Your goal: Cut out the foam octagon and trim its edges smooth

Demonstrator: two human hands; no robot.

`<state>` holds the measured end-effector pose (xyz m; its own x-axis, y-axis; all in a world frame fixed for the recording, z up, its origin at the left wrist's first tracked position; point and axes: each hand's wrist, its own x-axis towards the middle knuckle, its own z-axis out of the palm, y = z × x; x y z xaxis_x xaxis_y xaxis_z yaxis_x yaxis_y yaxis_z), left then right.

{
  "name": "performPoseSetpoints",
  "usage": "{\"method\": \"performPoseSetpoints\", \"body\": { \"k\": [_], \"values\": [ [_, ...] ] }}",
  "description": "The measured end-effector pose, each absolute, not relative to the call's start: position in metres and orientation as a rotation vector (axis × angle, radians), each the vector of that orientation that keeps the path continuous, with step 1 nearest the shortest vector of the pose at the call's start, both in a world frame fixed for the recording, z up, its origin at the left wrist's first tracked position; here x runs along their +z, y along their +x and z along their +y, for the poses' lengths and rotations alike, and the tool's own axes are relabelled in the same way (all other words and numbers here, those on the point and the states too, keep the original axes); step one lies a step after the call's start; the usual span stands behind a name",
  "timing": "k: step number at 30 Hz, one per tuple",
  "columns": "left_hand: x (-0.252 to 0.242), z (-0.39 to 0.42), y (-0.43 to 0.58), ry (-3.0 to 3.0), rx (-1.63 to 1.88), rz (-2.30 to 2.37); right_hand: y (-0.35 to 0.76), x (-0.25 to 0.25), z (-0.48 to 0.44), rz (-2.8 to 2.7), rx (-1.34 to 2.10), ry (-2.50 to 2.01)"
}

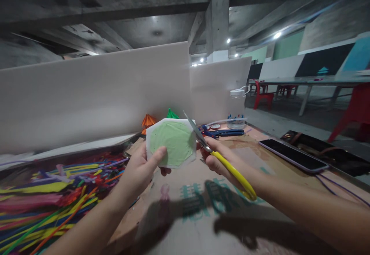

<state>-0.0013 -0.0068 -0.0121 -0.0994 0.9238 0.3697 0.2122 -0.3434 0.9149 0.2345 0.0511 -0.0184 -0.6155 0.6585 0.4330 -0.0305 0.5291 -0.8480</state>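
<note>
My left hand [141, 170] is closed on the lower left corner of a white paper piece with a green many-sided shape on it [172, 142], held up above the table. My right hand [216, 160] grips yellow-handled scissors [231, 170]. Their blades [195, 129] point up and left, and they meet the paper's right edge near its top corner. Both forearms reach in from the bottom of the view.
A heap of coloured strips and straws [52, 197] lies at left. Cardboard with printed characters [202, 208] covers the table. Blue scissors [225, 132], a clear plastic jar [236, 108], a phone [291, 155] and small paper umbrellas [148, 120] lie beyond. White divider panels [95, 93] stand behind.
</note>
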Motion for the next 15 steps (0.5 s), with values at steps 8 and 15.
{"method": "performPoseSetpoints", "body": {
  "k": [8,15],
  "values": [
    [-0.0163,-0.0023,-0.0055,1.538,1.488,1.205,0.2330,-0.0190,0.0543,-1.986,1.143,-0.468],
    [-0.0147,-0.0038,-0.0039,1.533,1.489,1.190,0.2314,-0.0232,0.0562,-1.963,1.116,-0.466]
  ]
}}
